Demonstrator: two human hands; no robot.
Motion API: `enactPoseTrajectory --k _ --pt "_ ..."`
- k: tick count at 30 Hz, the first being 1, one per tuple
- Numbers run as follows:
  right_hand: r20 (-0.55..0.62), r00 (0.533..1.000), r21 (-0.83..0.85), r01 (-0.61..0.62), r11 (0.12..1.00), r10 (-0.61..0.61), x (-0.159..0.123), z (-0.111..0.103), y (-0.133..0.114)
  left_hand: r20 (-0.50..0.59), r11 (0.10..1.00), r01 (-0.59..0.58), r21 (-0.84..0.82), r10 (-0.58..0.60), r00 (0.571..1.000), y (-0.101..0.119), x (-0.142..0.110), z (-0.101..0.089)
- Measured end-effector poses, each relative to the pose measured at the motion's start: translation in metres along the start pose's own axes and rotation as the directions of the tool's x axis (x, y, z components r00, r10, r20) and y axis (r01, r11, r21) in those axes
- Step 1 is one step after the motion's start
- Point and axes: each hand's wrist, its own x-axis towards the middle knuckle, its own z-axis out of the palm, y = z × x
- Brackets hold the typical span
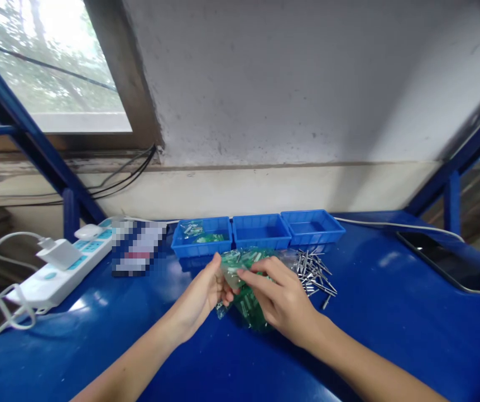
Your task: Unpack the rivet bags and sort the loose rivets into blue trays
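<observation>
My left hand (204, 293) is closed on the left side of a small clear plastic bag (228, 267), thumb uppermost. With bent fingers, my right hand (284, 293) pinches at the same bag from the right; its fingertips partly hide what is there. Beneath both hands lies a pile of green-tinted bags (250, 310) with small pale pieces in them. Metal pins that look like rivets (313, 273) are heaped loosely just right of my right hand.
Three blue bins stand in a row: the left bin (201, 248) holds small bags, beside the middle bin (260, 243) and right bin (313, 237). A white power strip (66, 273) with cables is at left. A black phone (449, 262) lies right on the blue table (206, 368).
</observation>
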Motion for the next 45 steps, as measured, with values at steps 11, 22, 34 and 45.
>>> enactPoseTrajectory --k 11,22,34,45 --pt "-0.026 0.995 -0.024 -0.097 0.995 0.097 0.003 -0.006 0.000 0.052 0.002 -0.073 0.997 0.690 0.722 0.069 0.027 -0.054" --pt "0.007 0.980 -0.008 -0.200 0.980 0.201 0.006 -0.008 0.008 -0.060 -0.121 0.100 0.988 0.298 0.953 0.073 0.074 -0.104" --pt "0.128 0.918 -0.186 -0.349 0.919 0.374 0.008 -0.015 0.031 0.212 0.090 -0.264 0.960 0.383 0.899 0.004 0.018 -0.020" --pt "0.174 0.945 -0.074 -0.268 0.961 0.276 0.004 -0.006 0.017 0.078 0.187 -0.126 0.974 0.246 0.966 0.007 0.019 -0.041"
